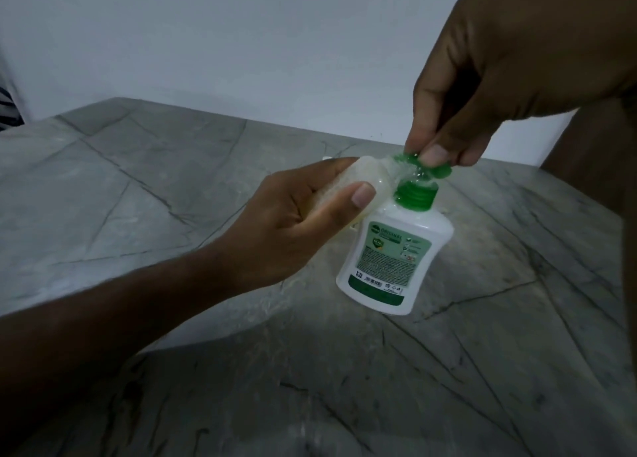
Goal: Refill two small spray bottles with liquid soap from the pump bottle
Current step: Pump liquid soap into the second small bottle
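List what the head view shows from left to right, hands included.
Left hand → small bottle it holds → pump bottle standing on the table → right hand, pinching the green pump head.

So in your shot I count one white pump bottle (pixel 393 250) with a green collar, right of centre. One small clear spray bottle (pixel 370 177) just up-left of it, not two. Two hands: your left hand (pixel 293 222) mid-frame, your right hand (pixel 499 77) upper right. One grey marble counter (pixel 138 187) across the bottom.
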